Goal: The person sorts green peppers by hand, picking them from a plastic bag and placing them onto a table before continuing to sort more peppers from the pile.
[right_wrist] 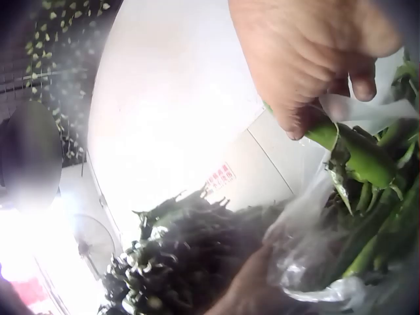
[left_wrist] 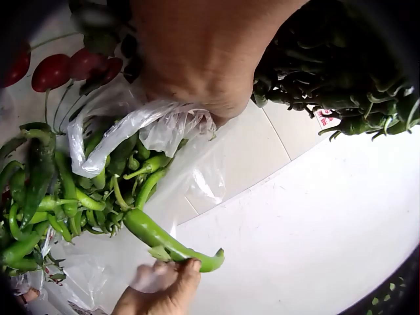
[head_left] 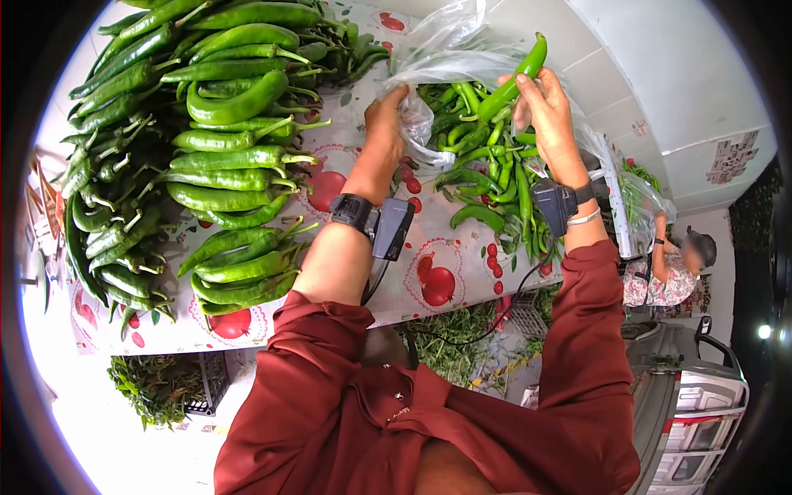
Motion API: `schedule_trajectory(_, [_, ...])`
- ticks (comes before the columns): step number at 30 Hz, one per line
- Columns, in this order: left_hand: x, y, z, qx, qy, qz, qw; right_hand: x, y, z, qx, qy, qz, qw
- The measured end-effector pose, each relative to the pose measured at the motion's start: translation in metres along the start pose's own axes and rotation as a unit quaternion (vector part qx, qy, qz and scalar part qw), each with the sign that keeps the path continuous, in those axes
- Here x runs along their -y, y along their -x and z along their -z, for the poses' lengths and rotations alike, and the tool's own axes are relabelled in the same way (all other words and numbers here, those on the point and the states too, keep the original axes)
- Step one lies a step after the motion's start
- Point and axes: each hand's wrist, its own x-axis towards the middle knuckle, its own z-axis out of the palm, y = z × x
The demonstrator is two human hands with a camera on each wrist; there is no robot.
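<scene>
Between the thumb and fingers of my right hand [head_left: 549,115] is a long green pepper [head_left: 513,87], held above the loose peppers [head_left: 495,165] in and beside a clear plastic bag [head_left: 445,58]. The left wrist view shows that pepper [left_wrist: 170,243] with the right hand [left_wrist: 161,292] at its far end, a bit of leaf by the fingers. My left hand [head_left: 385,124] grips the bag's edge; its fingertips are partly hidden by plastic. In the right wrist view the right hand [right_wrist: 315,59] pinches the pepper [right_wrist: 361,154] by one end.
Rows of stacked green peppers [head_left: 231,157] cover the left of the patterned tablecloth [head_left: 363,289]. A tiled wall [head_left: 602,66] stands behind. Below the table are a crate of leaves [head_left: 169,384] and scattered greens. At the right is a person in a cap [head_left: 664,268], near a parked vehicle [head_left: 701,412].
</scene>
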Motion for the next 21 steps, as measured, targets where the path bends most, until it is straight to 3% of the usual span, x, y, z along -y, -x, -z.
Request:
schedule_trajectory(3, [-0.002,-0.001,0.000,0.012,0.001,0.008,1.000,0.000,-0.002,-0.010,0.022,-0.057,-0.026,0.998])
schedule_trajectory(8, [-0.005,0.007,-0.006,0.051,-0.005,0.021,0.998,-0.021,-0.011,-0.036,0.060,0.017,-0.049,0.997])
schedule_trajectory(11, [-0.011,0.013,-0.008,0.074,-0.085,0.052,0.992,-0.026,-0.017,-0.055,0.067,0.010,-0.060,0.996])
schedule_trajectory(13, [-0.012,0.015,-0.007,0.154,-0.116,0.053,0.980,-0.032,-0.021,-0.064,0.071,0.057,-0.043,0.995])
schedule_trajectory(17, [-0.014,0.021,-0.011,0.172,-0.204,0.029,0.963,-0.036,-0.018,-0.071,0.116,0.007,-0.079,0.990])
schedule_trajectory(19, [-0.012,0.019,-0.010,0.170,-0.200,0.030,0.965,-0.037,-0.014,-0.070,0.093,-0.021,-0.039,0.995])
schedule_trajectory(21, [-0.009,0.017,-0.010,0.116,-0.203,0.018,0.972,-0.036,-0.009,-0.061,0.053,-0.013,-0.009,0.998])
